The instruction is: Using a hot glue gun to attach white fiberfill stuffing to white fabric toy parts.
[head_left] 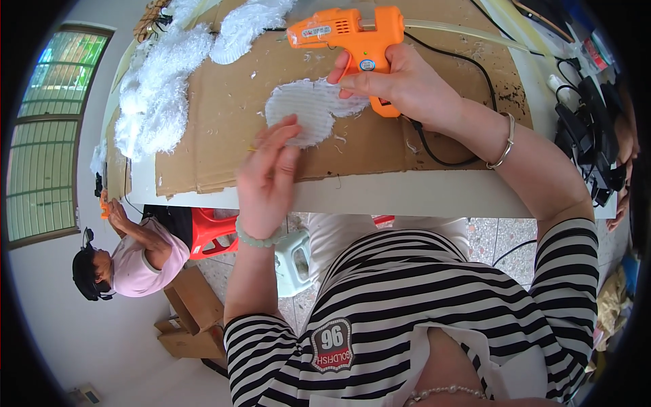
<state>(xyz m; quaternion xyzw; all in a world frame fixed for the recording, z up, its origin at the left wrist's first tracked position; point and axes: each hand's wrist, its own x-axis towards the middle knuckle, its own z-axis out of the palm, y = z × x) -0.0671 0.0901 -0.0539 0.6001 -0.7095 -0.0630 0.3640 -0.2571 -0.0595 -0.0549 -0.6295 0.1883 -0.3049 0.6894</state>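
Note:
An orange glue gun [369, 34] is gripped in my right hand [424, 88], its nozzle end toward the left and a pale glue stick [447, 28] running out behind it. Below it lies a white ribbed fabric piece [302, 112] with rounded lobes, flat on a brown cardboard sheet [210, 146]. Loosely bent, the fingers of my left hand [268, 173] rest at the left lower edge of this fabric. Nothing shows held in that hand; its palm side is partly hidden.
Fluffy white material [156, 102] is heaped on the left, beside another white piece [247, 30]. A black cord [485, 68] loops around my right arm. Black adapters and cables [586, 129] crowd the right edge. Another person [146, 264] sits at far left near a red stool [211, 234].

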